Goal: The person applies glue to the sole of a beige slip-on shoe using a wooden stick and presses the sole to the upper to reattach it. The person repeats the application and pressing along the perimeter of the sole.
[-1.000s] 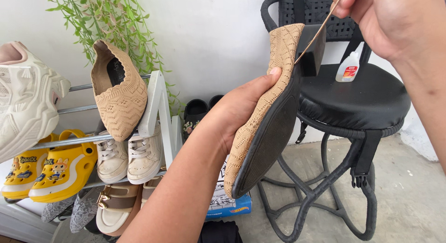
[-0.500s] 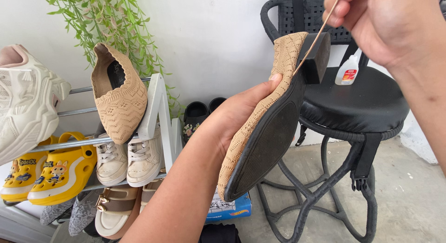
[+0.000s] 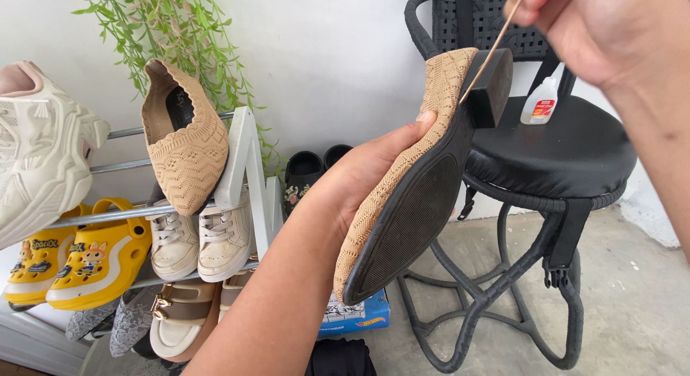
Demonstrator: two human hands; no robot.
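Item: tan knit shoe (image 3: pixel 392 203), held sole-up in front of you, black sole and block heel (image 3: pixel 490 85) toward the camera, toe pointing down.

Left hand (image 3: pixel 359 178): yours, wrapped around the shoe's upper from behind, thumb pressed on the knit edge near the heel. Closed firmly on the shoe.

Right hand (image 3: pixel 596 28): yours, at the top right, fingers pinched narrow on a thin wooden stick (image 3: pixel 496 45). The stick's lower tip sits at the seam where the heel meets the knit upper.

Step in hand, as a judgement: you are working the stick tip along the heel joint (likely spreading or probing at the seam). The next move calls for a steady left grip and small, light strokes, keeping the tip in the joint and off the knit.

Nearby: small white bottle with red label (image 3: pixel 539 103) standing on the black stool (image 3: pixel 575 153), just behind the heel. Matching tan shoe (image 3: pixel 183 139) on the shoe rack (image 3: pixel 241 168) to your left, above white sneakers (image 3: pixel 201 236) and yellow clogs (image 3: pixel 79 257). Green trailing plant (image 3: pixel 172 24) against the wall.
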